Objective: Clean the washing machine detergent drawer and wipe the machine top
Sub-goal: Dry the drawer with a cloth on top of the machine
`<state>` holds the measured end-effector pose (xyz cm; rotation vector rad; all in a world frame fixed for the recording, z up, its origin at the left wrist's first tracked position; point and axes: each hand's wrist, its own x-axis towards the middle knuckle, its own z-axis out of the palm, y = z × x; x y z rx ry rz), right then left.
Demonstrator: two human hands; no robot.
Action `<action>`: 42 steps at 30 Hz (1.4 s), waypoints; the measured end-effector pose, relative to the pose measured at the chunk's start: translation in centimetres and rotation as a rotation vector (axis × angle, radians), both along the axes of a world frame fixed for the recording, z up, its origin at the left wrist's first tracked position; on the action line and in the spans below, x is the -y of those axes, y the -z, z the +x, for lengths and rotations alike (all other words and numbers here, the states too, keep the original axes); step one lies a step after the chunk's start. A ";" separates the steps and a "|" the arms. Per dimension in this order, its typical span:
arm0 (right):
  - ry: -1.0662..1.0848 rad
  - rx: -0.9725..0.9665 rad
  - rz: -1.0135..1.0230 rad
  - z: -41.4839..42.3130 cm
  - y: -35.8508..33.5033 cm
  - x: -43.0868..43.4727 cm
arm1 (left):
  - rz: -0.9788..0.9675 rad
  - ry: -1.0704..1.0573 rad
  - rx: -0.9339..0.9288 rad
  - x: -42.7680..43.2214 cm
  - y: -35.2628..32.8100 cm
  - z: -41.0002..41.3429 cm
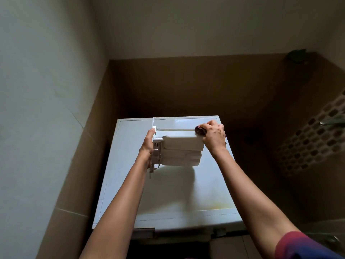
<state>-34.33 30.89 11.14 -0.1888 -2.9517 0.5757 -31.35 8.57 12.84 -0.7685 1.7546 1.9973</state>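
We see the white detergent drawer (183, 146) turned on its side over the rear half of the machine top (168, 199), nearer the back edge than the front, and we cannot tell whether it rests on the top or hangs just above it. The left hand (148, 146) grips the drawer's left end, while the right hand (214, 137), at the drawer's upper right corner, is closed round a small dark red thing (199, 130) that we cannot identify. A yellowish stain (220, 204) lies near the top's front right corner.
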 end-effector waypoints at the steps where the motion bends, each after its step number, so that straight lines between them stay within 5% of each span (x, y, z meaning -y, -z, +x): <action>1: -0.001 -0.008 -0.002 0.0 -0.1 0.4 | 0.000 -0.003 0.005 0.0 0.1 -0.1; 13: -0.520 -0.140 0.041 -1.0 -3.0 10.5 | -0.108 -0.017 -0.068 -0.2 0.3 -0.6; 23: -0.081 0.049 0.116 -1.7 -0.6 0.1 | 0.036 0.030 0.061 0.2 -0.3 -1.7; 27: 0.150 0.127 -0.060 -1.5 0.4 -3.5 | 0.108 0.191 -0.061 1.3 -0.5 -1.0; 30: 0.128 0.012 -0.154 -1.4 0.1 -2.0 | -0.088 0.214 -0.132 1.6 1.0 -0.5; 37: -0.313 -0.051 -0.029 -2.1 -0.2 5.9 | -0.433 0.178 -0.298 1.4 3.8 0.1; 42: -0.186 0.110 0.094 -2.0 1.9 4.0 | -0.594 0.150 -0.326 1.6 4.6 0.5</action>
